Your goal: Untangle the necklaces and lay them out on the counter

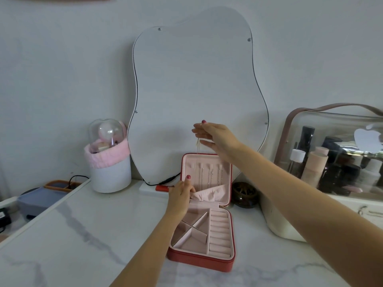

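The red jewellery box (202, 235) stands open on the marble counter (83, 235). At its hinge the left hand (181, 192) pinches the pink pocket flap (209, 193) down. Farther back, the right hand (211, 136) pinches a thin gold necklace (198, 145), lifting it above the lid — the other necklaces (211, 176) hang just below. A quick pull could snag them, or tip the light box.

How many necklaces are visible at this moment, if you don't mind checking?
4, possibly more. One thin chain hangs from the right hand. About three chains hang inside the lid of the jewellery box; the pocket held by the left hand may hide others.
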